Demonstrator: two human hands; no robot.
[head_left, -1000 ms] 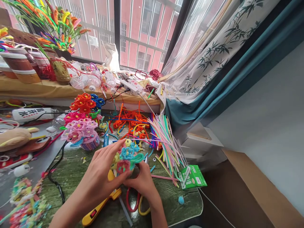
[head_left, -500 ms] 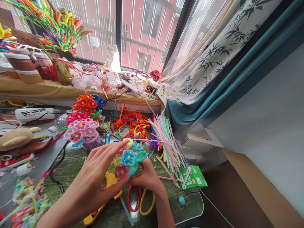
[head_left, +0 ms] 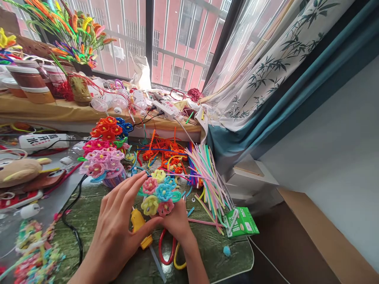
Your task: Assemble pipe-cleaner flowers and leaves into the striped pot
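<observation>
Both hands are around a small bouquet of pipe-cleaner flowers (head_left: pixel 161 192) in pastel yellow, pink and blue, its blossoms facing up toward me. My left hand (head_left: pixel 117 221) cups its left side, fingers stretched along it and thumb reaching below the front blossoms. From the lower right, my right hand (head_left: pixel 177 221) grips it, most fingers hidden behind the flowers. The base of the bouquet is out of sight. Under the hands lie a yellow glue gun (head_left: pixel 137 221) with a pale glue stick (head_left: pixel 158 263) and scissors with looped handles, one red (head_left: pixel 166 260), one yellow.
A pot of pink, red and blue pipe-cleaner flowers (head_left: pixel 102 159) stands at the back left. Loose pastel pipe cleaners (head_left: pixel 207 173) fan out to the right, by a green packet (head_left: pixel 241 221). A black cable (head_left: pixel 72 227) crosses the left; a blue pompom (head_left: pixel 226 251) sits near the edge.
The bouquet has been tilted and turned, so more of its blossoms face me. My left hand has shifted and rotated around its side; my right hand has moved slightly left.
</observation>
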